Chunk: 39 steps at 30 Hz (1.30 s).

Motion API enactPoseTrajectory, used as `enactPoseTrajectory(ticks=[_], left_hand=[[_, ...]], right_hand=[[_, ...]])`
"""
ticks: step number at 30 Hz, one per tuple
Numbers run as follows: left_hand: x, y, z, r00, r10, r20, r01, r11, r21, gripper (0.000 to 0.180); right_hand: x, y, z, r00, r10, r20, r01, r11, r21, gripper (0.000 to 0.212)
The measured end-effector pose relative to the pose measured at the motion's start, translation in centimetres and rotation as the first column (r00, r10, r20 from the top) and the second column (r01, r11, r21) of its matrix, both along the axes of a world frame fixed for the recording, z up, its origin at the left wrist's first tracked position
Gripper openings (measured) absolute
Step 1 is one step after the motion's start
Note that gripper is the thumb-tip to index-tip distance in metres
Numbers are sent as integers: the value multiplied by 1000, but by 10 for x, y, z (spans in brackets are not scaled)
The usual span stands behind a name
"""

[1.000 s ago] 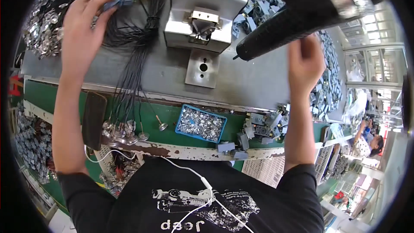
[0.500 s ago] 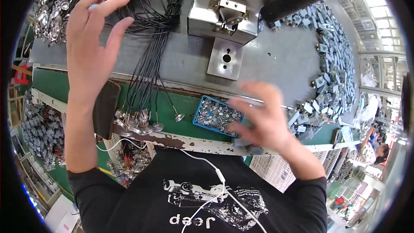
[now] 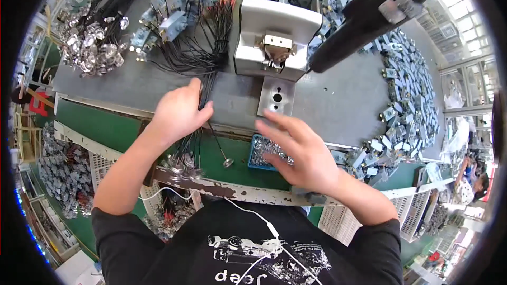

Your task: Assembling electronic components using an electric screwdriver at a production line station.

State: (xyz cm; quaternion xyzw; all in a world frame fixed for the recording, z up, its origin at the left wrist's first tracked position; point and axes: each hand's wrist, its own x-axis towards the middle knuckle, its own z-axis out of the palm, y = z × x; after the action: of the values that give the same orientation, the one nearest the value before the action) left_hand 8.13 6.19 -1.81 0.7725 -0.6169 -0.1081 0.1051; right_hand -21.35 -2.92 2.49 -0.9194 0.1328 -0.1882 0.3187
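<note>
My left hand (image 3: 180,108) is closed around a bundle of thin black wires (image 3: 207,87) at the table's near edge. Its curled fingers are partly hidden, so how many wires it grips cannot be seen. Round silvery metal caps (image 3: 182,166) hang from the wires' lower ends, over the green ledge. One cap (image 3: 228,163) dangles apart on its own wire. My right hand (image 3: 303,153) is open, fingers spread and holding nothing. It hovers over a blue tray (image 3: 251,154) of small metal parts, with its fingertips near a flat metal plate with holes (image 3: 269,95).
A white bench machine (image 3: 280,21) stands behind the plate, beside a black cylindrical tool (image 3: 343,39). Many blue-grey boxy parts (image 3: 406,74) lie along the right. More boxy parts (image 3: 171,24) and a heap of metal caps (image 3: 95,47) sit at the far left.
My left hand has come down and right from beside the boxy parts and closed on the wires. My right hand has shifted slightly left, toward the plate. The view has tilted farther up the table.
</note>
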Motion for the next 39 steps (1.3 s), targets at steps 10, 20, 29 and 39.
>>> enactPoseTrajectory(ticks=[10,20,29,39], left_hand=[[-10,15,26,381,98,-919,-187,982,27,21],[-15,-4,52,992,-104,78,127,899,-418,29],[48,-31,46,952,-95,291,226,859,-460,33],[-13,21,70,994,-100,48,102,994,-37,35]], right_hand=[[69,9,-10,993,62,98,-116,437,892,61],[84,22,-29,981,29,-191,161,423,892,36],[72,28,-40,980,-93,-173,195,366,910,34],[102,8,-26,929,194,-315,185,493,850,27]])
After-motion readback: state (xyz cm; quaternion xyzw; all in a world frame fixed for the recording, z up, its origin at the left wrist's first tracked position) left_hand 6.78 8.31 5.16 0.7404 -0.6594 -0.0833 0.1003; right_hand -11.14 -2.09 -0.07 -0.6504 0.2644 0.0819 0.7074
